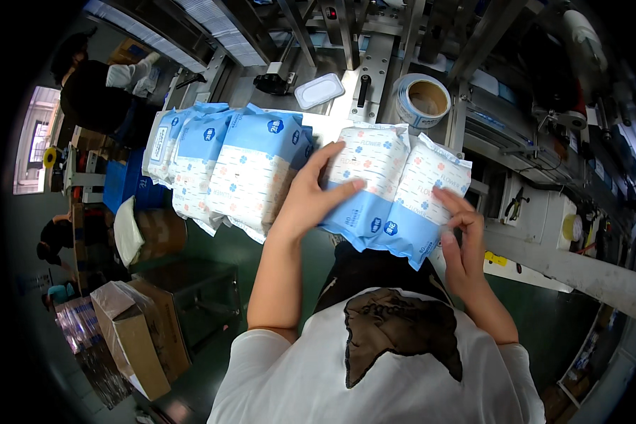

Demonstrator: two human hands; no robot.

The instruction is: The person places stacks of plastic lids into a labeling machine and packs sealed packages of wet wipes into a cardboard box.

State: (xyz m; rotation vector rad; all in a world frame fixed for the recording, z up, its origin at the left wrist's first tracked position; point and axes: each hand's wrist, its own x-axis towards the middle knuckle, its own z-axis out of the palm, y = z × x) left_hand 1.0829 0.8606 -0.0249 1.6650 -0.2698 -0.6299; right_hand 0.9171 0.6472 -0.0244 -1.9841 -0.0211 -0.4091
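Two soft white-and-blue packs (392, 191) with small flower prints lie side by side in front of me. My left hand (311, 194) grips the left edge of the left pack, thumb on top. My right hand (459, 230) holds the lower right corner of the right pack. To the left, several packs of the same kind (226, 166) stand in a leaning row on the work surface.
A roll of tape (422, 99) and a white plastic lid (319, 90) lie on the metal machine bed behind the packs. Cardboard boxes (138, 332) stand on the floor at the lower left. Another person (95, 88) works at the far left.
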